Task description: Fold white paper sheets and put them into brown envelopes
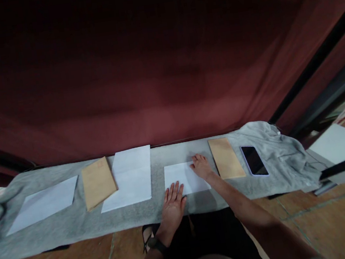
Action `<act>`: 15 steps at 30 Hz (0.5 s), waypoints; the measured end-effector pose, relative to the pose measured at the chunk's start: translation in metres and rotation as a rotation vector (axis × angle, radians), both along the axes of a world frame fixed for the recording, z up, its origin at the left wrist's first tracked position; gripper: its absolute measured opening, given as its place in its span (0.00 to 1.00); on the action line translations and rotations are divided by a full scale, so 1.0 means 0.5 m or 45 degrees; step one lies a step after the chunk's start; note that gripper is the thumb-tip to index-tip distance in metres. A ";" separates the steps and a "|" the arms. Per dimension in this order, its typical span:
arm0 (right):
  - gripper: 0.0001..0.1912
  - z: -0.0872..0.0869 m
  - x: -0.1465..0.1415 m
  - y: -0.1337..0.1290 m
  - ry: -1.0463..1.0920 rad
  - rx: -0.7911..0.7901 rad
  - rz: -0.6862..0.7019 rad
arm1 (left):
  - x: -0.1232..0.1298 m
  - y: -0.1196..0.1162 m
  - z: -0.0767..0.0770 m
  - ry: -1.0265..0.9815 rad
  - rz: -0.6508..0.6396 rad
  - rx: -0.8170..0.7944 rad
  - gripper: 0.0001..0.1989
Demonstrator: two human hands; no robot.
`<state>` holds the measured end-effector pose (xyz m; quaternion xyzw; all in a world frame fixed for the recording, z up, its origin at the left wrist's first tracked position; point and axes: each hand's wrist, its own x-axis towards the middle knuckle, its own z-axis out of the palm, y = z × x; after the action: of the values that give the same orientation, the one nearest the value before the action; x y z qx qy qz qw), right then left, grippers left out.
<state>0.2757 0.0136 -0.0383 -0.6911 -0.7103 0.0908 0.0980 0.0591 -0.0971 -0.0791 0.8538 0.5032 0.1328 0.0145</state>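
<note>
A small white sheet of paper (184, 175), possibly folded, lies on the grey cloth in front of me. My left hand (172, 203) rests flat on its near left corner, fingers spread. At the far right corner, my right hand (201, 166) lies on the paper with its fingers slightly bent and the thumb side toward the middle. Neither hand lifts the paper. Just to the right of my right hand is a brown envelope (227, 158), apart from it.
A narrow bench covered with grey cloth (114, 220) stands against a dark red wall (153, 85). Leftward lie a stack of white paper (134, 174), a brown envelope (97, 181) overlapping it, and another white sheet (45, 202). A phone (255, 160) lies on the right.
</note>
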 end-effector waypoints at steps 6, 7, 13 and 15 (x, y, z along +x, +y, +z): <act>0.16 0.018 0.018 0.041 0.174 -0.154 0.017 | -0.021 0.010 0.008 0.010 -0.062 -0.054 0.23; 0.14 0.020 0.023 0.045 0.236 -0.183 0.019 | -0.025 0.011 0.009 0.013 -0.064 -0.061 0.23; 0.07 0.019 0.070 0.004 0.781 -0.267 -0.085 | -0.050 0.044 0.026 -0.007 0.079 -0.035 0.27; 0.14 0.010 0.079 -0.037 1.011 -0.276 -0.151 | -0.050 0.063 0.036 -0.099 0.162 -0.025 0.26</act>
<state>0.3150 -0.0050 -0.0333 -0.6484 -0.5626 0.4189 0.2961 0.0341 -0.0658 -0.0613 0.8142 0.5567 0.1614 0.0340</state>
